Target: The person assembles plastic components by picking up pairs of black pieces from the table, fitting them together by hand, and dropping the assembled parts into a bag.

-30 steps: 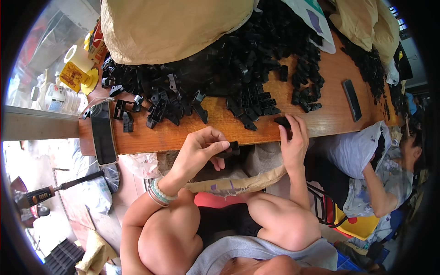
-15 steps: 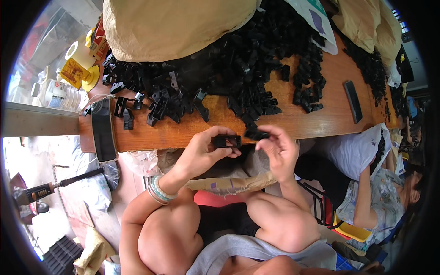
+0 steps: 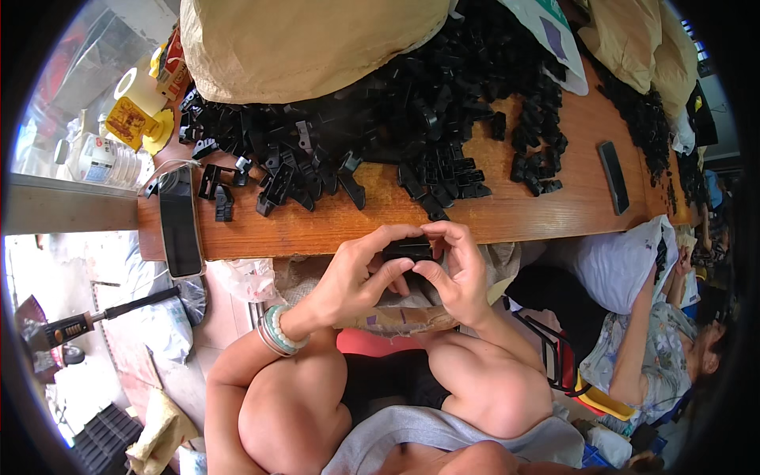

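Just off the table's front edge, a black plastic part (image 3: pixel 409 249) is held between my two hands. My left hand (image 3: pixel 358 273), with bracelets at its wrist, grips one end between thumb and fingers. My right hand (image 3: pixel 457 273) closes on the other end, its fingertips almost meeting the left's. The fingers cover much of the part, so I cannot tell whether one piece or two are in them. Beyond lies a big heap of similar black plastic parts (image 3: pixel 348 131), with several loose ones (image 3: pixel 431 204) at its near edge.
On the wooden table (image 3: pixel 507 218), a phone (image 3: pixel 180 226) lies left and a dark phone-like slab (image 3: pixel 612 176) right. A tan sack (image 3: pixel 309 47) covers part of the heap. Below my hands hangs a frayed sack edge (image 3: pixel 396 319). Another person (image 3: pixel 653 348) sits at the right beside a white bag (image 3: pixel 606 265).
My right hand has moved left and brought its black part against the one in my left hand. The two hands, apart before, now meet.
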Available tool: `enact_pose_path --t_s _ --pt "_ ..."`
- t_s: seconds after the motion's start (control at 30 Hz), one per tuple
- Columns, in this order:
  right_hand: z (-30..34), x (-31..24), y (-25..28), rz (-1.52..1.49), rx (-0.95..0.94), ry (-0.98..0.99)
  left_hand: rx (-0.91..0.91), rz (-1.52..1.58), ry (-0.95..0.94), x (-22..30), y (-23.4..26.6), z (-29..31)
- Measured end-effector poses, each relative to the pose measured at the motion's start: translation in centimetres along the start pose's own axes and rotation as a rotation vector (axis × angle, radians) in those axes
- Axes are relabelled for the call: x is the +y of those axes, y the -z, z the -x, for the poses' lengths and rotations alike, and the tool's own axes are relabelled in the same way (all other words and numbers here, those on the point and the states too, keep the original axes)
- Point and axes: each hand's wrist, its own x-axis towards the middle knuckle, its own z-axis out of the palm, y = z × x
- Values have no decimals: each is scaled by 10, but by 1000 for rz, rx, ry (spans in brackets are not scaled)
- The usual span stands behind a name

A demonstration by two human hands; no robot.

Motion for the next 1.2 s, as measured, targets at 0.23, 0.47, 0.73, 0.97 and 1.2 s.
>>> enact_pose_path --t_s 0.23,0.47,0.73,0.97,1.2 --pt "5 1 -7 28 111 19 53 -137 35 4 -6 0" --pt "-3 -6 15 342 107 135 601 -768 -71 -5 24 -19" --pt "-21 4 18 528 159 297 554 -998 -125 -14 26 -32" --pt "-32 8 18 1011 13 439 568 -855 -520 -27 25 -22" --pt "-26 10 5 787 28 455 522 -436 -273 -27 19 -14"
